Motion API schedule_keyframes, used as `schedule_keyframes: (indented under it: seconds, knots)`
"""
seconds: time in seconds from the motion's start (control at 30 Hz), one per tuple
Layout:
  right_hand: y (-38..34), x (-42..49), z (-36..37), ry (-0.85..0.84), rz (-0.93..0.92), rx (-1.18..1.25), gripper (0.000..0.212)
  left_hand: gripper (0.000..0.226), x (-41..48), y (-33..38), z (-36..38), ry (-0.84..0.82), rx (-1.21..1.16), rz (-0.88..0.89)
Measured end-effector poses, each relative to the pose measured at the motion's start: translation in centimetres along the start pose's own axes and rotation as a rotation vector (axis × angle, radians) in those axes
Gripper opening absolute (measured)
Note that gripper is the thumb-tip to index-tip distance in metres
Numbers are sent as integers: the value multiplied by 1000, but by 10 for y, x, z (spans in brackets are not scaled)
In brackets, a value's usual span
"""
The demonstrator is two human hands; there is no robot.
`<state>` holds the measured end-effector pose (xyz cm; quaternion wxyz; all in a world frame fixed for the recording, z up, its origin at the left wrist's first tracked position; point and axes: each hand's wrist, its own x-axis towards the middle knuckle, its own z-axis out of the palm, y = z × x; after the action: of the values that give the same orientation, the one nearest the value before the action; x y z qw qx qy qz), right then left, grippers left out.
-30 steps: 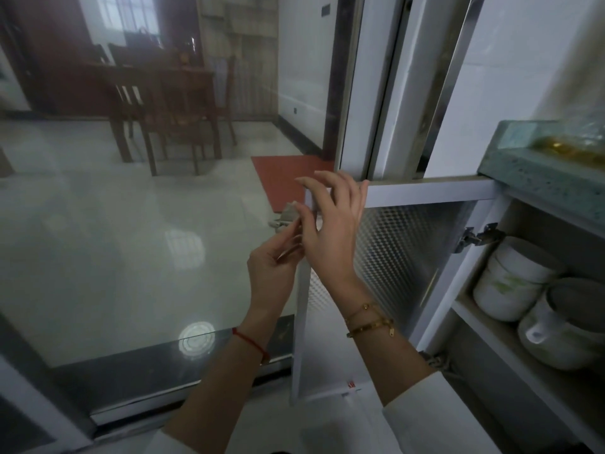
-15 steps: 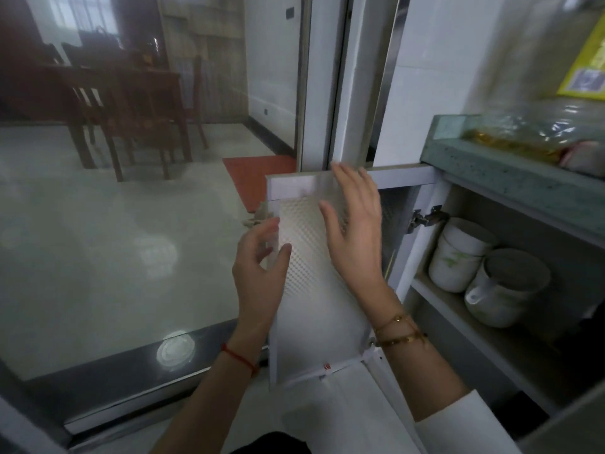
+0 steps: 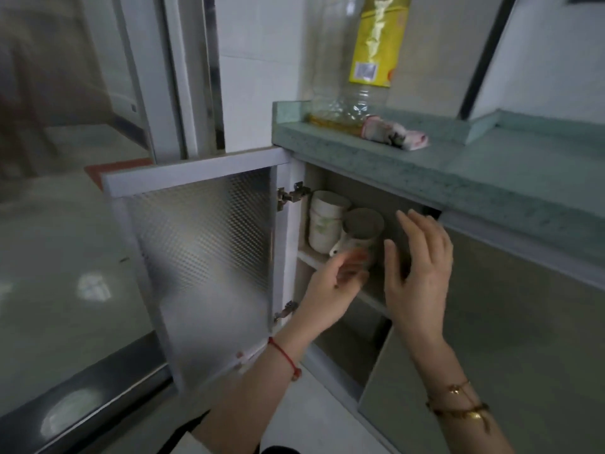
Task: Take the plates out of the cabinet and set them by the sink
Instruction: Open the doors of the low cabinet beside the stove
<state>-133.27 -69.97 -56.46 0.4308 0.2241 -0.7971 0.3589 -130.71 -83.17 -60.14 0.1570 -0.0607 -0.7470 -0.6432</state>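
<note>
The lower cabinet stands open, its frosted door [image 3: 203, 257] swung out to the left. On the inner shelf [image 3: 311, 257] sit a stack of white bowls [image 3: 327, 221] and a white mug [image 3: 361, 229] lying on its side. I see no plates; the right part of the shelf is dark and hidden behind my hands. My left hand [image 3: 330, 290] reaches into the opening just below the mug, fingers apart and blurred, holding nothing. My right hand [image 3: 419, 273] is spread open in front of the opening, to the right of the mug.
A green stone counter [image 3: 393, 168] runs above the cabinet, carrying a large oil bottle [image 3: 357, 67] with a yellow label and a crumpled cloth [image 3: 396, 134]. A shut cabinet door [image 3: 491, 339] is on the right. A glass sliding door [image 3: 65, 224] is on the left.
Both hands have left the cabinet door, which is now swung wide open, and moved right into the cabinet opening. My view has turned right toward the counter.
</note>
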Motion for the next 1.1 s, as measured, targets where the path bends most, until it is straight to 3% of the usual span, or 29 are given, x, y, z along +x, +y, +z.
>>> schedule_keyframes:
  seconds: [0.2,0.3,0.57,0.77,0.9,1.1]
  knots:
    - [36,10,-30,82,13,-293,41,47,49,4,79,-148,-113,5]
    - [32,17,-33,83,27,-388,41,45,68,9,92,-146,-12,49]
    - [11,18,-25,113,128,-550,42,29,73,7,68,-218,-8,220]
    - [-22,3,-23,236,144,-642,42,19,44,-3,40,-358,-221,319]
    - [-45,-9,-34,247,162,-709,41,21,26,-5,31,-467,-323,395]
    - [-70,-25,-60,310,119,-723,28,27,-9,1,30,-500,-406,493]
